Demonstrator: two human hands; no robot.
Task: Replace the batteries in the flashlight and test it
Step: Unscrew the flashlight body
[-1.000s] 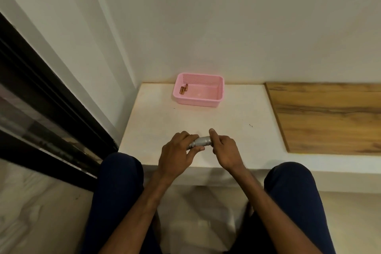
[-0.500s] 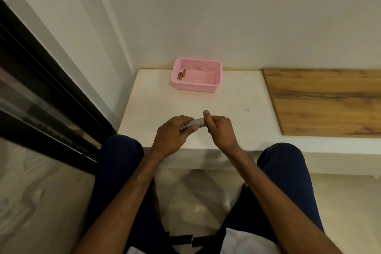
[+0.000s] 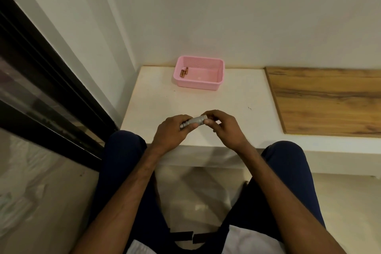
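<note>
A dark-framed glass door (image 3: 41, 93) runs down the left side, and beside it a white ledge (image 3: 156, 105) sits in the corner of the wall. Toward the back of the ledge stands a pink basket (image 3: 208, 84), with a couple of copper-coloured batteries (image 3: 184, 72) lying against its left wall (the count is hard to make out). Nearer the person, over the front edge of the ledge, the left hand (image 3: 172, 134) is wrapped around one end of a small silver flashlight (image 3: 193, 122), which lies roughly level and tilts up slightly to the right. The right hand (image 3: 223, 128) pinches the other end with thumb and fingertips. Further right, a wooden panel (image 3: 329, 101) lies on the ledge surface.
</note>
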